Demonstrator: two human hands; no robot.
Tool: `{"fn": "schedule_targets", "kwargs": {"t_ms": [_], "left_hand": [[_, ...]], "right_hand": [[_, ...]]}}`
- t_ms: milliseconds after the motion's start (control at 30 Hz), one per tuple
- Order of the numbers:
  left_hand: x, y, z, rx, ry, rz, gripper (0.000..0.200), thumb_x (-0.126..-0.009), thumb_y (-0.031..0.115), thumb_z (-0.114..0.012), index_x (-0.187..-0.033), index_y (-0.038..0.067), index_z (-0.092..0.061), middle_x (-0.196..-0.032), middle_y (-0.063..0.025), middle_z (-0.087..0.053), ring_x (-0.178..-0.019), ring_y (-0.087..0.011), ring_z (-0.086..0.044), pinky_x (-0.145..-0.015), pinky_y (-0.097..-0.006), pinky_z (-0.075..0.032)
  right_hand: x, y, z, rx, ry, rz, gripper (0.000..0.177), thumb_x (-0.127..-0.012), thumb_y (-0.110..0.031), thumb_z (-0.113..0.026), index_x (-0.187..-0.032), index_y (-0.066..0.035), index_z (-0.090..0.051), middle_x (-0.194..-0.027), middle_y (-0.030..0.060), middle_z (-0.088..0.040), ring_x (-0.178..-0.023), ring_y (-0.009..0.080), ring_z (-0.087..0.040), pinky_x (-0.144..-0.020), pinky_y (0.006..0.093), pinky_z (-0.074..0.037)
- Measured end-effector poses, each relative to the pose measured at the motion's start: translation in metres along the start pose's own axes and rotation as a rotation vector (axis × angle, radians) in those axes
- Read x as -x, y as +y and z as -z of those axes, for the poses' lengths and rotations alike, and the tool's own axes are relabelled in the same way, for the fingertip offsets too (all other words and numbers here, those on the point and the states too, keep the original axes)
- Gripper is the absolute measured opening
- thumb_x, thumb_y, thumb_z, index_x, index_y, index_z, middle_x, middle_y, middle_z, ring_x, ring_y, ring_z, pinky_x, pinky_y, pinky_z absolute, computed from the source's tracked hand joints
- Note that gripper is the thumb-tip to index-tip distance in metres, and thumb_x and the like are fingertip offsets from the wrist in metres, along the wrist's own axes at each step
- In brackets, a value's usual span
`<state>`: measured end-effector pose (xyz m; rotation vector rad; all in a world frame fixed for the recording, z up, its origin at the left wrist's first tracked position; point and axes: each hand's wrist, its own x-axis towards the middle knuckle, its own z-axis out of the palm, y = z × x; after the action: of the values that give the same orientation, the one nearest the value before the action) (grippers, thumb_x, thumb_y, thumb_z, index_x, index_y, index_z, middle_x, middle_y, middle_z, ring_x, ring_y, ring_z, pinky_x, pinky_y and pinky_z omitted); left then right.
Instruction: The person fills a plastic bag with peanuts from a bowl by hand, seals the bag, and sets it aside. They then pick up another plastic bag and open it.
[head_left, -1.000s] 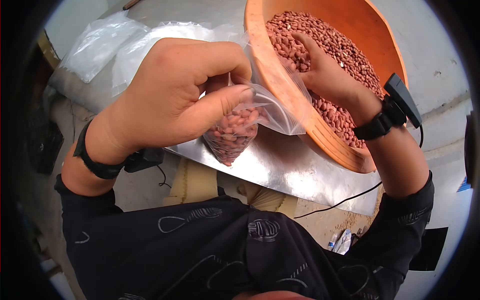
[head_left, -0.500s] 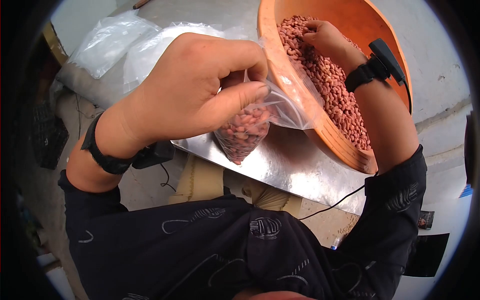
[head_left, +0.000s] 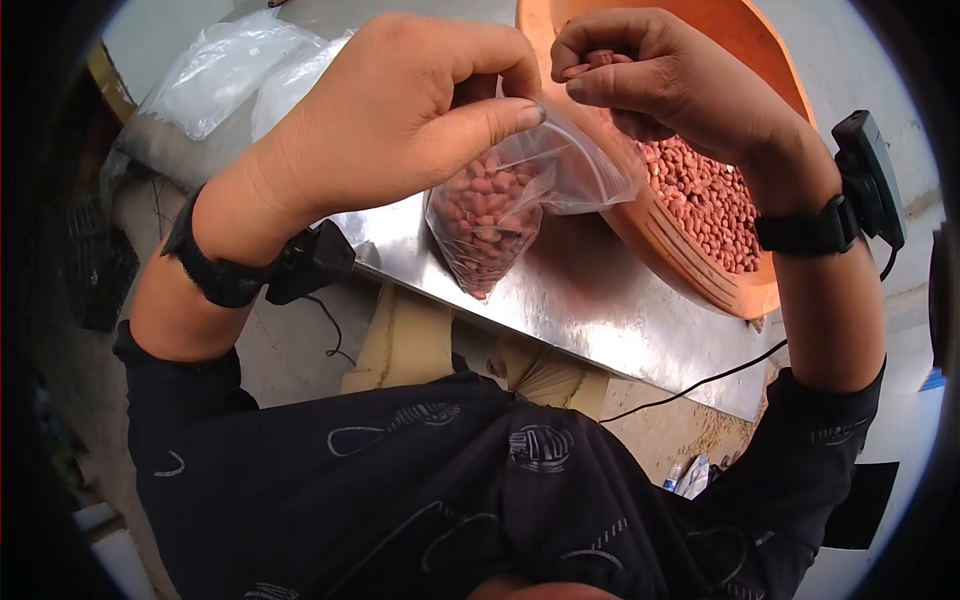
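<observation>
My left hand pinches the upper edge of a clear plastic bag, which hangs below it partly filled with red-skinned peanuts. Its open mouth spreads out to the right. My right hand is closed around several peanuts, which show between the thumb and curled fingers. That hand is above the near rim of an orange basin, just right of the bag's mouth. More loose peanuts lie in the basin, partly hidden by my right hand and forearm.
A shiny metal table bears the basin. Clear plastic bags lie at its back left. Black cables run from the devices strapped to both wrists. Below the table edge, small items lie on the floor.
My right hand has come up out of the peanuts in the basin and moved left toward the bag, now holding several peanuts. My left hand has risen slightly with the bag.
</observation>
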<state>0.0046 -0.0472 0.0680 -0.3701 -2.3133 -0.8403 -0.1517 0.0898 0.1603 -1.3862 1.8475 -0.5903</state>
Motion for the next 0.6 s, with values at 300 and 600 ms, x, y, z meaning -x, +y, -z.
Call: {"fn": "schedule_targets", "kwargs": {"t_ms": [300, 600], "left_hand": [[0.002, 0.007, 0.005, -0.048, -0.037, 0.035, 0.005, -0.085, 0.005, -0.062, -0.085, 0.0, -0.06, -0.066, -0.0008, -0.052, -0.058, -0.006, -0.043, -0.052, -0.0212, -0.035], [0.008, 0.003, 0.006, -0.008, -0.013, 0.011, 0.005, -0.083, 0.004, -0.062, -0.082, 0.0, -0.06, -0.068, -0.0011, -0.054, -0.058, -0.0062, -0.045, -0.052, -0.0213, -0.036]], "right_hand": [[0.007, -0.009, -0.025, 0.352, 0.075, 0.176, 0.015, -0.089, -0.011, -0.061, -0.099, 0.0, -0.064, -0.079, 0.0022, -0.062, -0.069, 0.008, -0.058, -0.062, 0.0215, -0.048], [0.02, 0.078, 0.029, 0.832, 0.369, -0.077, 0.05, -0.081, -0.019, -0.069, -0.124, -0.002, -0.05, -0.114, 0.018, -0.057, -0.101, 0.0262, -0.061, -0.082, 0.0345, -0.053]]}}
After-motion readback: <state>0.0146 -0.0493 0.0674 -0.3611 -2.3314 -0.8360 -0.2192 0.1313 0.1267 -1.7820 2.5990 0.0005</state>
